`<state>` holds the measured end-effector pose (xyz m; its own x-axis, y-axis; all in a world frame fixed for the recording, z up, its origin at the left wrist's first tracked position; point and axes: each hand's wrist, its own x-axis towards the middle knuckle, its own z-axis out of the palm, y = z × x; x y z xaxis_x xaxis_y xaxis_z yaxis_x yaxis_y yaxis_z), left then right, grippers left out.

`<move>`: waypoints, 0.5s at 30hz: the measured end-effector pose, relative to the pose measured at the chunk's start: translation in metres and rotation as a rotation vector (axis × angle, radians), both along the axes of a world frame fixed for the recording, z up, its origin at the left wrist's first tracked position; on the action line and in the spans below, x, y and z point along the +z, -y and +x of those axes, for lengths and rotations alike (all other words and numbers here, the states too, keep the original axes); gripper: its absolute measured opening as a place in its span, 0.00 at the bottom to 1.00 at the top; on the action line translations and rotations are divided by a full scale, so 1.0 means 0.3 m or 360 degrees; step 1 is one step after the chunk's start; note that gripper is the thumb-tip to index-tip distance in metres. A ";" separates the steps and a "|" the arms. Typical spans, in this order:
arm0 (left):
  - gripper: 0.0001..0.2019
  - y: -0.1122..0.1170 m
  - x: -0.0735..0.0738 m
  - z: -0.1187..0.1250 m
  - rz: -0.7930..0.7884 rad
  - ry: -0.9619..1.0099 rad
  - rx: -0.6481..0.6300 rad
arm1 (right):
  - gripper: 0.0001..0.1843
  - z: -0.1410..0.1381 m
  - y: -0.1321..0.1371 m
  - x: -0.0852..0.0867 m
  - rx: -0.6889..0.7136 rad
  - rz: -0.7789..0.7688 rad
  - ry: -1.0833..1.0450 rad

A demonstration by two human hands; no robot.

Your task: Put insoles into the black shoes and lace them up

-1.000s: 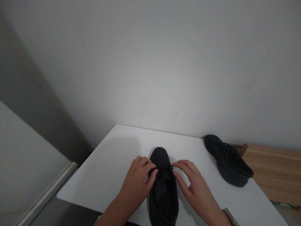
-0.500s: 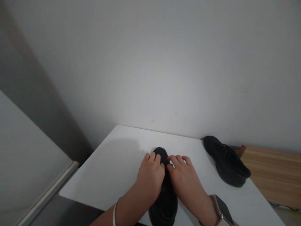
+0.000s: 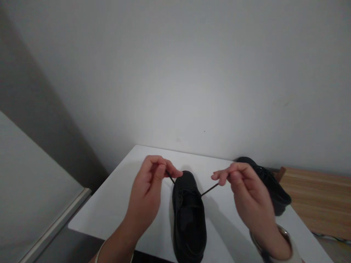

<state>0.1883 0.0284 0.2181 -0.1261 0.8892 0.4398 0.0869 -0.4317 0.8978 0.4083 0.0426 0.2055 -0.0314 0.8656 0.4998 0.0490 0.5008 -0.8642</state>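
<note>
Shoe, black, smooth and round-toed point(image 3: 189, 215), sits on the glossy white tabletop point(image 3: 161, 219), its thin black lace point(image 3: 210, 190) drawn out, not tied in a bow. Left hand point(image 3: 148, 186) and right hand point(image 3: 249, 197) each pinch a strand, spread apart, where half a second ago they bunched together; beyond, the right partly hides another black lace-up shoe point(image 3: 277, 195).

Here's your white table point(image 3: 115, 204), smooth-topped, stretching away in front of you, and on it sits a black shoe point(image 3: 189, 219), sole down, toe pointing away! Over on your right, near the far edge, there's a second black shoe point(image 3: 274, 188), partly hidden, well apart from the first.
</note>
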 end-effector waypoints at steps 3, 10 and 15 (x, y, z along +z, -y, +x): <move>0.06 -0.015 -0.017 -0.063 -0.0071 0.0194 0.0077 | 0.06 0.053 -0.020 0.000 -0.0024 -0.0143 -0.0281; 0.13 -0.024 -0.158 -0.076 -0.0537 -0.1250 -0.0298 | 0.14 0.069 -0.005 -0.112 0.0151 -0.0516 0.1072; 0.16 -0.019 -0.233 -0.039 -0.0601 -0.1101 -0.0575 | 0.15 0.033 0.011 -0.146 0.0231 -0.0664 0.1514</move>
